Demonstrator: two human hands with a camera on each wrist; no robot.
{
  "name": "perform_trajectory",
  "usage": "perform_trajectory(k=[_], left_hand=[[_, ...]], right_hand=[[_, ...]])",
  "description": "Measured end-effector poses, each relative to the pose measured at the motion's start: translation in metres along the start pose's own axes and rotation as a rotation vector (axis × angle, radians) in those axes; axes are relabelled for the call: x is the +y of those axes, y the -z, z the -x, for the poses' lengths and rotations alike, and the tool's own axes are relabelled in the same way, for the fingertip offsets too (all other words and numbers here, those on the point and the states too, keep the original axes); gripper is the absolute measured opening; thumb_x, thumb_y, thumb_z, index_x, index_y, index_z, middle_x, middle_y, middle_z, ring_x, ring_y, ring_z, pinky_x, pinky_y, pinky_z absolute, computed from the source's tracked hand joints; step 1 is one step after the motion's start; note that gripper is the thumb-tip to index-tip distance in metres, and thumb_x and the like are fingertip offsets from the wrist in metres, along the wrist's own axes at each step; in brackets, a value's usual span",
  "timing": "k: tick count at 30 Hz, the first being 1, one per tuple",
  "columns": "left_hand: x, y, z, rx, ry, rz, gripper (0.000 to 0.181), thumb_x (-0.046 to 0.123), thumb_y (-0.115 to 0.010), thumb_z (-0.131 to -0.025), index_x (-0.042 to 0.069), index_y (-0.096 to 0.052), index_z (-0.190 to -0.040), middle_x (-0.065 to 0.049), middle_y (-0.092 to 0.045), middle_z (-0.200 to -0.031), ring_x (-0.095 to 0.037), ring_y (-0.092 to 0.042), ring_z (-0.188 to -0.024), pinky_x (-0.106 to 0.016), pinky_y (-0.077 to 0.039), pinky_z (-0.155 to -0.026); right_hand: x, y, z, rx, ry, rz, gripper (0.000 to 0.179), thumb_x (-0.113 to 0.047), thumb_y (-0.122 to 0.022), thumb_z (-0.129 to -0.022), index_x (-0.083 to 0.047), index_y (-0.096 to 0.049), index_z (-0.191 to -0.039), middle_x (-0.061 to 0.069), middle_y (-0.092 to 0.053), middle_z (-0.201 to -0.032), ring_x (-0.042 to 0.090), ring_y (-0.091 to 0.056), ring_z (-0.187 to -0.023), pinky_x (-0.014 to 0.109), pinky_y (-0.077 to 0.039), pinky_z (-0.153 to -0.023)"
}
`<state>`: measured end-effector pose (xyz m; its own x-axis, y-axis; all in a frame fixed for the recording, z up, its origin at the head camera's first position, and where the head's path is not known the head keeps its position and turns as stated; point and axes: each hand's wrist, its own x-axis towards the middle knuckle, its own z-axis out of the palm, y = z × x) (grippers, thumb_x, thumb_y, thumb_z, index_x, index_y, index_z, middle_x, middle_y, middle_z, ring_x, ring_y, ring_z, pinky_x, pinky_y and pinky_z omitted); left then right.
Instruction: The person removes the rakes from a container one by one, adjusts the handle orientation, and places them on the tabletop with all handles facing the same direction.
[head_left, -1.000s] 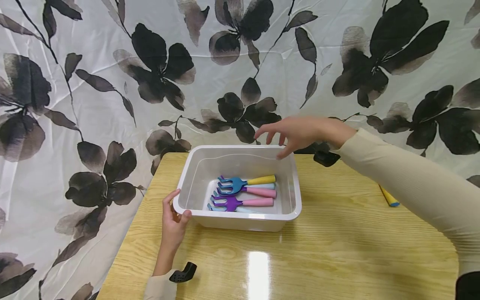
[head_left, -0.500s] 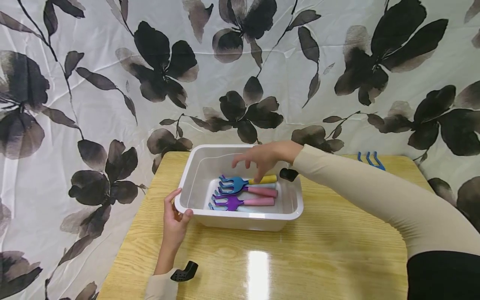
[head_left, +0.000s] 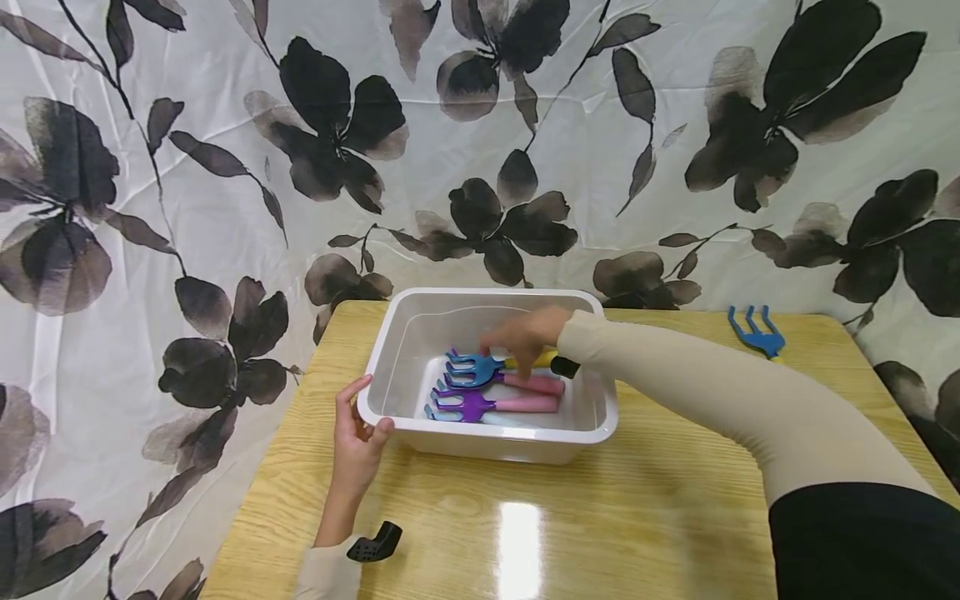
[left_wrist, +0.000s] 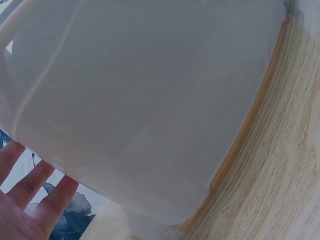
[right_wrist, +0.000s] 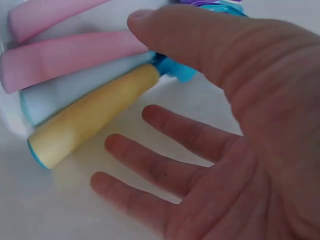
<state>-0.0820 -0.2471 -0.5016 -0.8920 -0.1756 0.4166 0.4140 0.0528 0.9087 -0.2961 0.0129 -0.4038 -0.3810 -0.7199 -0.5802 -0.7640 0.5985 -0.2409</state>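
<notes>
As right-wrist view alone shows, yellow handle (right_wrist: 94, 113) ends blue.

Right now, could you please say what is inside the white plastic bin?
A blue fork with a yellow handle, two purple forks with pink handles, and pale blue handles; overlaps and the right hand hide parts.

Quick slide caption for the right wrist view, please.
Open right hand beside a yellow handle, a pale blue handle and two pink handles.
</notes>
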Motion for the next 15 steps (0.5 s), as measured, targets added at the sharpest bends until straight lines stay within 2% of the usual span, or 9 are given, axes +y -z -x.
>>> perform_trajectory(k=[8, 15], left_hand=[[0.000, -0.001, -0.001, -0.004, 0.000, 0.004, 0.069, 0.018, -0.075, -0.096, 0.001, -0.034, -0.149, -0.023, -0.048, -0.136, -0.017, -0.059, -0.113, -0.023, -0.056, -0.085], [-0.001, -0.001, -0.001, -0.003, -0.006, 0.008, 0.070, 0.022, -0.075, -0.096, 0.000, -0.034, -0.149, -0.023, -0.047, -0.137, -0.019, -0.059, -0.114, -0.022, -0.057, -0.085]], right_hand=[[0.006, -0.005, 0.005, -0.015, -0.106, -0.014, 0.067, -0.009, -0.086, -0.083, -0.019, -0.051, -0.139, 0.007, -0.063, -0.115, 0.023, -0.057, -0.098, 0.034, -0.053, -0.080], [0.008, -0.009, 0.008, -0.024, -0.091, 0.027, 0.060, -0.001, -0.083, -0.083, -0.017, -0.053, -0.133, 0.003, -0.060, -0.099, 0.020, -0.056, -0.089, 0.030, -0.048, -0.069]])
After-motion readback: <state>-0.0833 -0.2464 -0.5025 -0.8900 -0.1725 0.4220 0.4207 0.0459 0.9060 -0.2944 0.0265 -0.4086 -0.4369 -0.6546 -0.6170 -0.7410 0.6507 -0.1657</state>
